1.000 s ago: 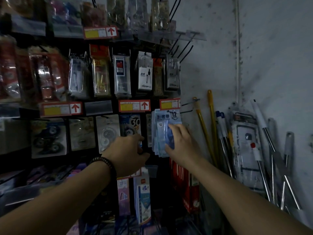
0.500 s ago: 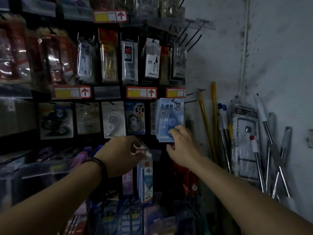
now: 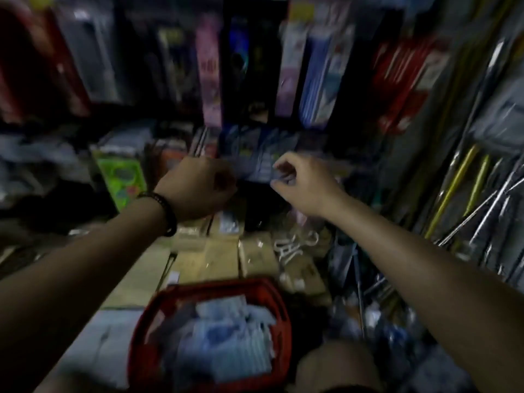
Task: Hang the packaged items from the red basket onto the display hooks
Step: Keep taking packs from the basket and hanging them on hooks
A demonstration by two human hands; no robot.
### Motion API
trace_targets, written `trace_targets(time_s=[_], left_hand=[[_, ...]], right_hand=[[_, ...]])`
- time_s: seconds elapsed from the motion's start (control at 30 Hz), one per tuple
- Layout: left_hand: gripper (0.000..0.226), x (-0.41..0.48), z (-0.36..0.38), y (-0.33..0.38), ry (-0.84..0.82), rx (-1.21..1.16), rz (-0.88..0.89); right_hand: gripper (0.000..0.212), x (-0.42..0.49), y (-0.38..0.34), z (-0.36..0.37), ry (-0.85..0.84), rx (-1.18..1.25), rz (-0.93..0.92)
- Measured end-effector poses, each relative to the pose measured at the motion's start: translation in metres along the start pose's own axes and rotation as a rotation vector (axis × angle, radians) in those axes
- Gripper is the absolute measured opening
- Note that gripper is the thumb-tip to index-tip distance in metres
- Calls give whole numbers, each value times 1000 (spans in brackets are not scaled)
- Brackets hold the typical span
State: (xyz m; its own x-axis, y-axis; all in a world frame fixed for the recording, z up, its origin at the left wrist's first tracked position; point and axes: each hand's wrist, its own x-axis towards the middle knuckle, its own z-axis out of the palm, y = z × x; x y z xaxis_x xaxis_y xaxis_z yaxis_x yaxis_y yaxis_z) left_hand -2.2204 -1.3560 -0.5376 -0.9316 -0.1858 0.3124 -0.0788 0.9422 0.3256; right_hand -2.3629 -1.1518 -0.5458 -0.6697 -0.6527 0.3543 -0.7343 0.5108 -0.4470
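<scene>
The view is blurred and tilted down. A red basket [image 3: 284,316] sits low in the middle, holding several pale blue packaged items [image 3: 226,336]. Both of my hands hover above and beyond it, in front of the lower display rows. My left hand [image 3: 198,188], with a dark bead bracelet at the wrist, shows its back; its fingers curl under and are hidden. My right hand [image 3: 300,188] has loosely curled fingers with nothing visible between them. Long hanging packs, pink [image 3: 211,80] and blue [image 3: 320,80], fill the display above.
Brown cardboard boxes [image 3: 221,259] lie between the basket and the display. A green package [image 3: 122,177] stands at the left. Yellow and metal poles [image 3: 453,188] lean at the right. Red packs [image 3: 402,80] hang at upper right. My knee [image 3: 334,367] is beside the basket.
My right hand has let go of the blue pack stack on the hook. My view has swung down from the hooks to the basket, and both hands have dropped lower.
</scene>
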Motion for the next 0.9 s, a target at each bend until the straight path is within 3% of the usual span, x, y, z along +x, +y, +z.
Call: trace_targets(time_s=[0.3,0.43,0.6,0.9], left_hand=[[8,-130,141,-101,-220,-117,-290],[3,-170,196,-126,-328,-132,-364],[20,-206,251,-144,-478,-219,-506],[22,-217,304,-173,-691,-358,-626]], right_hand=[[14,-96,48,211,-427,207,302],[18,-140,77,295,-593,222,437],[43,-209,103,375,-789,157,637],[52,-224,103,443,-925,-50,523]])
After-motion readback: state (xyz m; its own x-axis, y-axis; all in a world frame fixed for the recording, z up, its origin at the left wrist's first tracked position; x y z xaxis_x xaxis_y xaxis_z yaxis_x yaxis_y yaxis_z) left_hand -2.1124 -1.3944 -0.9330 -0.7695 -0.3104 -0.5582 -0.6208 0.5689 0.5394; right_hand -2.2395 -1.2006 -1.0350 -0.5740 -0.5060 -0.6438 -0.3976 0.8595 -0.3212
